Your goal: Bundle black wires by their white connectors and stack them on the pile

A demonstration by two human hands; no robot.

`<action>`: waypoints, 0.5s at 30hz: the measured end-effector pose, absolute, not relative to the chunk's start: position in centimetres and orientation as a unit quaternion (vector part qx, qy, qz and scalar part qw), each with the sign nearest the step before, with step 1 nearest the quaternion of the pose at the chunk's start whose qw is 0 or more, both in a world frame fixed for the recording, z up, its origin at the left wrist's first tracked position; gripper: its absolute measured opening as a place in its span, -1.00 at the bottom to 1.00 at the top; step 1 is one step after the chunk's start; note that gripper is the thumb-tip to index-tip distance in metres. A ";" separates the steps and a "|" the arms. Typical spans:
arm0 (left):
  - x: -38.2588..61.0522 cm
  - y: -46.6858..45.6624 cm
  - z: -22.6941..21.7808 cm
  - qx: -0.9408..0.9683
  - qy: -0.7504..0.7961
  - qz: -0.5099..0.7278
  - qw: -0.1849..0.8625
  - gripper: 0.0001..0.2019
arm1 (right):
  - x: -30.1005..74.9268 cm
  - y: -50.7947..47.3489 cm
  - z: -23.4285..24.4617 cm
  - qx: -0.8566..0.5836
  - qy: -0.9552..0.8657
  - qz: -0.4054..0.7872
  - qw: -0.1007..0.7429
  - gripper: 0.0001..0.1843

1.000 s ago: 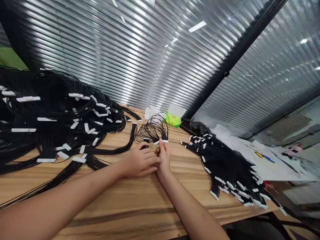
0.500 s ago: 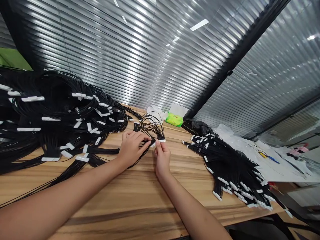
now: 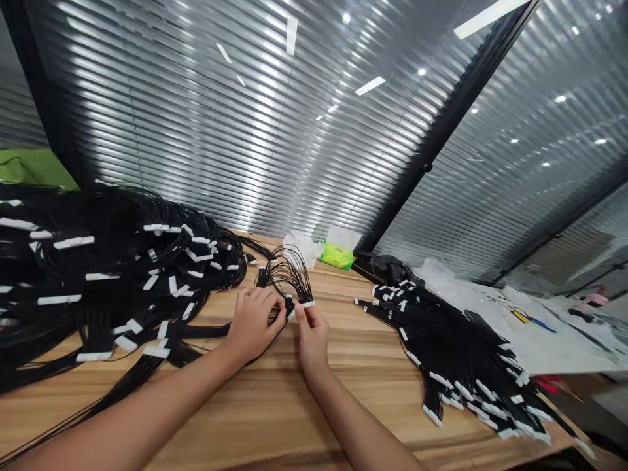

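A looped black wire harness (image 3: 296, 265) with white connectors stands in front of me over the wooden table. My left hand (image 3: 256, 319) is closed, its thumb and fingers pinching the black wires close to a connector. Right beside it, my right hand (image 3: 313, 333) pinches the harness at a white connector (image 3: 307, 304), thumb and forefinger on its lower side. A second white end shows between the two hands, partly covered by fingers. The wires arch up and back above both hands.
A large heap of black wire harnesses (image 3: 122, 261) fills the left side. Another pile of harnesses (image 3: 451, 347) lies on the right. At the back sit a green tissue pack (image 3: 336, 256) and crumpled white plastic (image 3: 300, 247). Yellow-and-blue-handled pliers (image 3: 532, 320) rest on the white surface (image 3: 540, 353).
The view has tilted upward, so the table and piles sit lower in the picture. Both hands stay close together on the same harness, with the fingers shifted slightly.
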State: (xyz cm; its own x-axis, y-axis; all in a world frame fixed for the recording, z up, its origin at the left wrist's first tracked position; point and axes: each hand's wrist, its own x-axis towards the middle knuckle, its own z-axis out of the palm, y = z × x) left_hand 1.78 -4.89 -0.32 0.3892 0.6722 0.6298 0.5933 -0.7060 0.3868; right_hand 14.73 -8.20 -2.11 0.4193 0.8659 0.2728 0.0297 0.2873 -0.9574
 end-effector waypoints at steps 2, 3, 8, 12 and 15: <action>1.7 -4.8 -0.4 0.832 0.380 0.400 0.059 -0.89 | 14.8 -8.1 -2.1 -0.509 -0.437 0.312 0.673 -0.64; 1.7 -4.8 -0.5 0.832 0.379 0.400 0.066 -0.88 | 14.9 -8.0 -2.0 -0.510 -0.434 0.312 0.674 -0.65; 1.8 -4.1 -0.9 0.816 0.397 0.395 0.141 -0.86 | 15.1 -7.7 -2.1 -0.516 -0.427 0.318 0.670 -0.66; 1.8 -3.8 -1.2 0.806 0.407 0.385 0.190 -0.86 | 15.1 -7.6 -2.2 -0.515 -0.438 0.319 0.663 -0.65; 1.9 -3.9 -1.3 0.813 0.402 0.383 0.176 -0.87 | 15.0 -7.6 -2.2 -0.510 -0.449 0.313 0.664 -0.65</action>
State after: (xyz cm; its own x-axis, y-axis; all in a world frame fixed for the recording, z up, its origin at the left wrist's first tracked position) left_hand 1.86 -3.91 -1.25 0.3840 0.7881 0.4811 0.5179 -0.6152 0.5944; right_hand 15.02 -7.61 -2.23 0.4011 0.8731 0.2771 0.0427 0.2844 -0.9578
